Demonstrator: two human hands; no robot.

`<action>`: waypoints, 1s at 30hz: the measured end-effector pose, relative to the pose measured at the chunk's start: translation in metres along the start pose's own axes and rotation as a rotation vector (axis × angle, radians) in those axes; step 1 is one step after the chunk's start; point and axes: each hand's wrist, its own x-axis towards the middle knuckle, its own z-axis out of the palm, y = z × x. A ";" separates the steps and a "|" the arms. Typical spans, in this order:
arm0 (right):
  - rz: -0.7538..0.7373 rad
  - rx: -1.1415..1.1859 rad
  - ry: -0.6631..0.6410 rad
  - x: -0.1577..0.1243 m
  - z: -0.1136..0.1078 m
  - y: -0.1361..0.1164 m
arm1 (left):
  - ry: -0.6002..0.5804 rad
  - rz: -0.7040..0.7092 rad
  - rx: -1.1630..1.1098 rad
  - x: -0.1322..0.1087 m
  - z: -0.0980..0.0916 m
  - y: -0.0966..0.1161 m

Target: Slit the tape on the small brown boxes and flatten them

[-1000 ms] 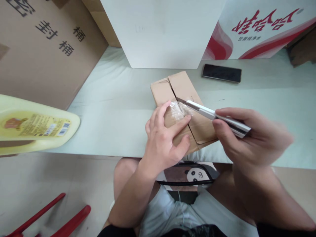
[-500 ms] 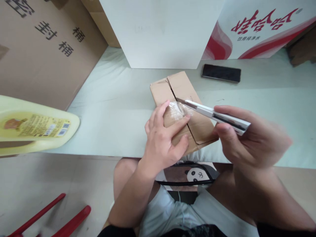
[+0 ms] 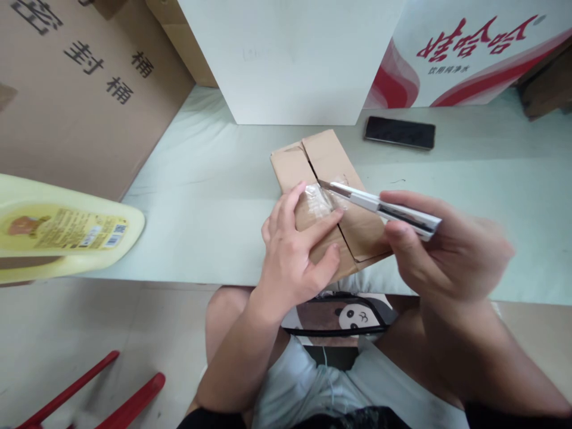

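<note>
A small brown cardboard box [image 3: 346, 161] lies tilted on the pale green cloth, with a dark seam running along its top. Clear tape [image 3: 316, 200] covers part of that seam. My left hand [image 3: 292, 253] rests on the box's near left part, fingers spread and pressing down on it. In my right hand [image 3: 447, 253] is a utility knife [image 3: 379, 206] with a white handle, gripped between thumb and fingers. Its blade points left, with the tip at the seam just beyond the tape. How deep the tip sits, I cannot tell.
A black phone [image 3: 400, 133] lies at the back right, before a red and white carton [image 3: 447, 83]. A white box [image 3: 297, 71] stands behind. On the left are a large brown carton [image 3: 89, 119] and a yellow jug [image 3: 71, 232]. Red legs [image 3: 129, 402] show on the floor.
My right hand and the utility knife have shifted slightly left, the handle's end coming nearer the box. The blade tip stays about at the seam. My left hand and the box have hardly moved.
</note>
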 end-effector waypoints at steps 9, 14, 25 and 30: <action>-0.046 -0.055 0.025 0.006 0.001 0.001 | -0.004 -0.011 0.012 0.000 -0.001 0.001; -0.044 -0.048 0.024 0.005 0.000 0.001 | 0.002 -0.006 0.005 0.000 -0.001 0.001; -0.068 -0.072 0.049 0.005 -0.003 0.000 | 0.015 0.013 0.001 0.000 0.000 -0.001; -0.043 -0.054 0.027 0.005 -0.005 -0.002 | 0.006 0.000 0.003 0.000 0.000 -0.001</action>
